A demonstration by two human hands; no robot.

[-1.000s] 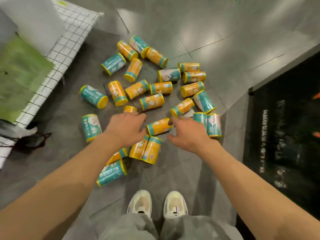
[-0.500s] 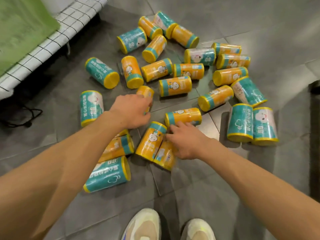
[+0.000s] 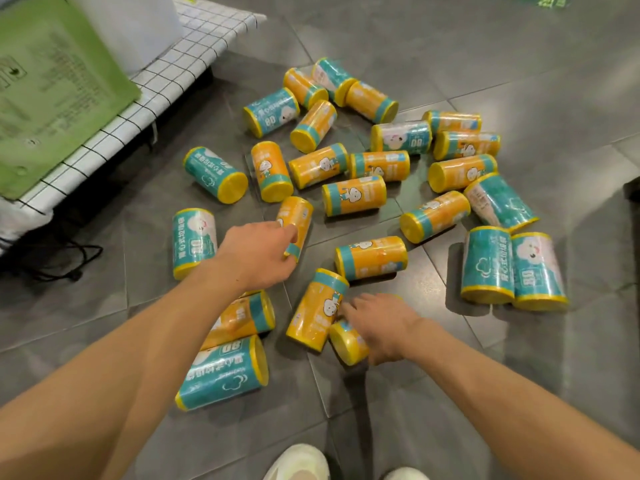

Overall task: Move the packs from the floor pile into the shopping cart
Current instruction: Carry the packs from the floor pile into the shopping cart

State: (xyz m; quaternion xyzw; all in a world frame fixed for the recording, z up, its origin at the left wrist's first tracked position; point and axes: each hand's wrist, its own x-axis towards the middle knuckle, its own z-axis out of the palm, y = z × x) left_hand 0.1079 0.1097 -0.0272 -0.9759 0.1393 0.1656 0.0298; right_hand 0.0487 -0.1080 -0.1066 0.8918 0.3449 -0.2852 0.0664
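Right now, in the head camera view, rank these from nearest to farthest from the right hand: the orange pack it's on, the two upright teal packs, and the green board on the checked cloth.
1. Orange pack, under the right hand, near the shoes.
2. Two upright teal packs, out to the right on the floor.
3. Green board, far upper left on the checked cloth.

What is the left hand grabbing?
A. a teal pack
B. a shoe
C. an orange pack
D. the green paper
C: the left hand curls its fingers round an orange pack with a teal band, lying on the floor.
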